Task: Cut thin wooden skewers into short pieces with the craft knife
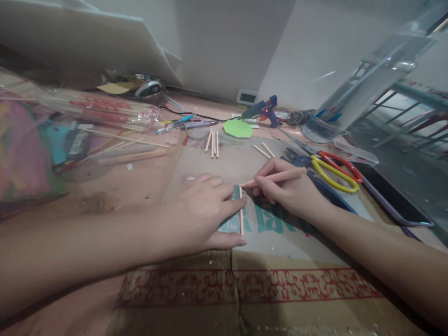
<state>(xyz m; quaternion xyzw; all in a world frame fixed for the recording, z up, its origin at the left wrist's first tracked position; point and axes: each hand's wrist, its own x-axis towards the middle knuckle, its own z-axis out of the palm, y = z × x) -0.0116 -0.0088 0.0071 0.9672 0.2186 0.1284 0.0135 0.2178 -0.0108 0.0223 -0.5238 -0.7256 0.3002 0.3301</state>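
Note:
My left hand (203, 212) lies over a translucent sheet (196, 163), with its index fingertip and thumb holding down a short thin wooden stick (241, 218). The stick points away from me. In a writing grip, my right hand (285, 189) is closed around a pink pen (289, 175). The pen's tip meets or almost meets the stick's far end. Something teal and flat, partly under my left hand, lies beside the stick. Several similar short sticks (217, 144) lie farther back, and two more (269, 150) lie beyond my right hand.
Right: scissors with red and yellow handles (334, 172), a phone (392, 193) and a clear cylindrical container (350, 98). Back: a blue glue gun (269, 112), a green paper piece (238, 129) and a small digital display (247, 97). Left: bagged sticks (105, 107). Front: printed cardboard (182, 289).

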